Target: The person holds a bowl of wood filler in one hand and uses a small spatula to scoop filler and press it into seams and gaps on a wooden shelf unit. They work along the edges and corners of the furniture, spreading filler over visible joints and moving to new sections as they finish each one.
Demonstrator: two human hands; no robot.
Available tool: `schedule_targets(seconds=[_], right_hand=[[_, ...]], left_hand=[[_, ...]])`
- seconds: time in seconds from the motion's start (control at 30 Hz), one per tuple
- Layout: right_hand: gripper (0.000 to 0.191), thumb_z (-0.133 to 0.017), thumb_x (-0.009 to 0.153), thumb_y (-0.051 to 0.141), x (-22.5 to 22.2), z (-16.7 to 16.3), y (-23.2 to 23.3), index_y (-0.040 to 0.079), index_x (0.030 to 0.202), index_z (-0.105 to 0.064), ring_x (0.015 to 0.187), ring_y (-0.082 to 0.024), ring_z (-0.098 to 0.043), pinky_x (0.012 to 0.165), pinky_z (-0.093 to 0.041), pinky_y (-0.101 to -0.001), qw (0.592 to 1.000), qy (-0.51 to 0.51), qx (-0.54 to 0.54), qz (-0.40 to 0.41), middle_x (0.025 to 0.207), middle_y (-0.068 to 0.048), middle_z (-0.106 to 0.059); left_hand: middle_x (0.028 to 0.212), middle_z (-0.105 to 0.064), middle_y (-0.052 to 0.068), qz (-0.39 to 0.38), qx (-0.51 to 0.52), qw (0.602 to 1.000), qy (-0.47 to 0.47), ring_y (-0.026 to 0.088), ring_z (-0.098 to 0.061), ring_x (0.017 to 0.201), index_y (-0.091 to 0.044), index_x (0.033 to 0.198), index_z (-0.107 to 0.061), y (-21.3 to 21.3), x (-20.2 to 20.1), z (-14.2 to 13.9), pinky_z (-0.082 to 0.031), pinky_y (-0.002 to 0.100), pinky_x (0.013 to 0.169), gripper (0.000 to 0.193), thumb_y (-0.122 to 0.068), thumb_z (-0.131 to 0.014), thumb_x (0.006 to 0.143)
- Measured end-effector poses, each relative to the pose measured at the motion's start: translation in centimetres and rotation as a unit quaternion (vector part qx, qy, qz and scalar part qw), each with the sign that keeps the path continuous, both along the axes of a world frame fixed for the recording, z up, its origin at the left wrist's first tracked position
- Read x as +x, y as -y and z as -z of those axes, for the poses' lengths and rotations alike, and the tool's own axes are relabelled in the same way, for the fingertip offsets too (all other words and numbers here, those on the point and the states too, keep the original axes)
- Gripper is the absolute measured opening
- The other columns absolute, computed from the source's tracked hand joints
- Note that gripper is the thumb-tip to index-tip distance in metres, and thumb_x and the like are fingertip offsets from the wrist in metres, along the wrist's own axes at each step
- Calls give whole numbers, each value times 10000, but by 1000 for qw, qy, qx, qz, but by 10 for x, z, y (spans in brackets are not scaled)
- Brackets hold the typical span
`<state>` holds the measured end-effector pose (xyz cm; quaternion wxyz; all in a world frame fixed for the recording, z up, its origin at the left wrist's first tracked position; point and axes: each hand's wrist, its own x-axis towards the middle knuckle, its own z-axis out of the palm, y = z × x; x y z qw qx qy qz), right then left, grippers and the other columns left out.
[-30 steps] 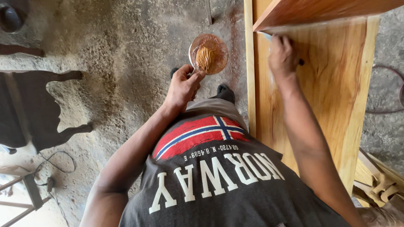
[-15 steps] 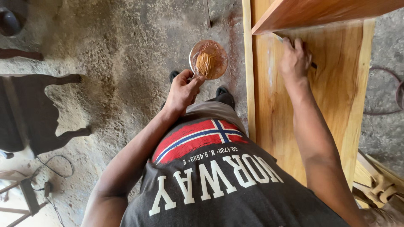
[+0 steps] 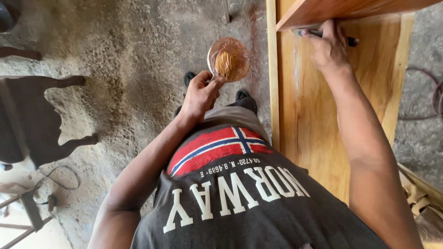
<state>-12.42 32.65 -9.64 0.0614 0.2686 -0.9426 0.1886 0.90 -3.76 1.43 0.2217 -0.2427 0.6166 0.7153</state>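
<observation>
Upper centre of frame, my left hand (image 3: 199, 94) grips a round shallow dish of tan paste (image 3: 229, 59) by its rim, kept near.
My right hand (image 3: 328, 46), upper right, is clenched around a dark-handled tool (image 3: 323, 33) pressed to the pale wooden board (image 3: 318, 124) under an overhanging plank.

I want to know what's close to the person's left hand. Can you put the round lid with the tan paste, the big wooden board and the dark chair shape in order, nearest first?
From the left hand:
1. Round lid with tan paste, held at its edge by that hand, just above it.
2. Wooden board, off to the right, where the right hand works.
3. Dark chair shape, far across the floor on the left.
</observation>
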Motion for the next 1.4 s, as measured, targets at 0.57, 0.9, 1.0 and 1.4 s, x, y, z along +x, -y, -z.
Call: schedule_targets(seconds=[0.57,0.9,1.0,1.4], right_hand=[[161,-673,1037,70,40,17,49,99,1133,-799,1041,-336,-515,842,-443,-483,990,-66,18,121,1058,-121,-540],[416,-626,904,-12,55,20,30,71,1290,-755,980,-410,-634,847,-515,-494,945,-46,-87,313,1078,-200,-655],[307,-617,985,14,60,33,63,66,1261,-741,1034,-429,-676,911,-543,-499,917,-6,-149,371,1166,-223,-692],[286,-585,931,-20,73,40,112,-5,1192,-699,919,-429,-668,783,-545,-509,922,0,-74,381,1070,-253,-678]], left_hand=[[613,-444,-56,-19,0,1000,16,36,-359,462,-43,1030,-582,9,0,-3,-266,243,385,247,-255,-688,959],[616,-462,-41,-3,6,1000,19,57,-361,424,-32,1003,-566,3,1,-6,-263,250,372,259,-264,-676,970],[606,-462,-39,13,9,1000,7,60,-367,421,-31,1018,-571,5,-2,-7,-270,253,375,258,-263,-674,974],[622,-497,-44,98,-3,995,-21,32,-388,458,-19,1016,-595,8,-12,11,-277,249,393,227,-171,-744,937]])
